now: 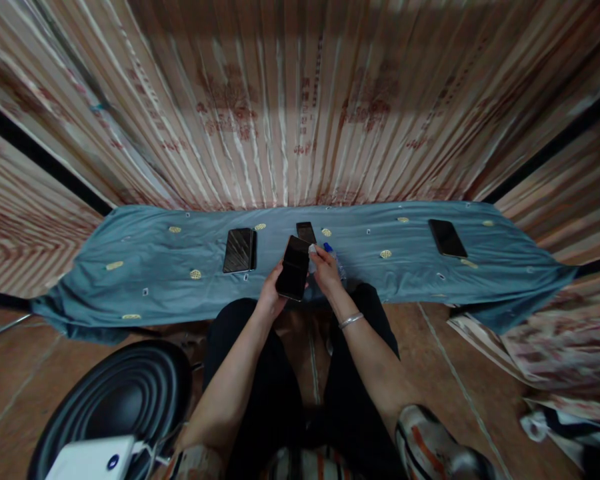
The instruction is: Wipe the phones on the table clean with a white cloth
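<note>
A dark smartphone (294, 267) is held up over the table's near edge. Around its left side and back wraps my left hand (271, 291). My right hand (326, 269) pinches a small white wipe or cloth (313, 249) at the phone's upper right edge; its exact kind is hard to make out. Just behind and right of that hand stands or lies a clear bottle with a blue cap (329, 247), partly hidden by the fingers. A smaller dark phone (306, 232) rests on the cloth just beyond the held one.
A blue-green patterned cloth (165, 267) covers the narrow table. Stacked dark phones or tablets (240, 250) lie left of centre, and another dark phone (447, 238) lies far right. Striped curtains (290, 133) enclose the table. A black round stool (120, 393) carries a white power bank (93, 459).
</note>
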### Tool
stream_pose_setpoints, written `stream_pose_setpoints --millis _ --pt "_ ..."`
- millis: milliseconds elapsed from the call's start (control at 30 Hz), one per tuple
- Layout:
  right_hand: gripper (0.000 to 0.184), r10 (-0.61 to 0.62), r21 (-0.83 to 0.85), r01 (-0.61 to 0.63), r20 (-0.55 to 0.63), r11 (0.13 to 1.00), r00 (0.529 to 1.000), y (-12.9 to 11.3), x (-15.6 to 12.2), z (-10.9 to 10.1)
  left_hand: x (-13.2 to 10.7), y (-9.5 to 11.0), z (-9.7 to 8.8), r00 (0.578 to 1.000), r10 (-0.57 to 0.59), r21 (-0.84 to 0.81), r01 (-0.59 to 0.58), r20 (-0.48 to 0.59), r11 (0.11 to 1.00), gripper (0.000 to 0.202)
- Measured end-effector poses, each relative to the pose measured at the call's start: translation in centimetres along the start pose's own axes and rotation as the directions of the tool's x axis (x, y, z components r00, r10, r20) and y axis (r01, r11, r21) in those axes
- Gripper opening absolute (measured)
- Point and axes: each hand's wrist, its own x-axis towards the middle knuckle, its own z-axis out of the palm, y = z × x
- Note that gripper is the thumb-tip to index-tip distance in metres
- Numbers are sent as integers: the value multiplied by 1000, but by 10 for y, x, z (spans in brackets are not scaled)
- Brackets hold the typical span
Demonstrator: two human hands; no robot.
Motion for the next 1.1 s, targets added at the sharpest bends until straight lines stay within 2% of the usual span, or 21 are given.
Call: stream_pose_setpoints --millis 67,133,233,400,733,867,1000,1100 --pt "41 88 99 -87 -7 991 996 -3 -5 5 3 -1 0 1000 28 -6 -28 -12 1000 29" --pt "39 127 157 -123 -14 980 992 -7 -8 9 7 -3 -1 995 92 13 -92 -23 996 25" --pt "37 153 175 -145 -32 974 988 -14 -13 12 12 -6 -2 981 191 55 -190 -17 980 21" --pt "38 160 173 -161 21 972 987 -17 -24 15 20 -7 -6 963 267 46 -266 -20 963 20" --pt "39 233 200 -254 124 946 965 -12 -40 19 28 -3 -14 960 260 17 -260 -105 966 26" --pt "41 227 213 -263 179 941 957 -11 -45 19 29 0 -15 957 232 -5 -236 -176 972 24" --pt "40 234 153 -271 224 951 946 -12 -50 18 28 3 -13 946 210 -32 -224 -246 974 24" --pt "38 206 74 -226 217 971 954 -13 -50 15 28 4 -13 941 203 -34 -219 -270 975 25"
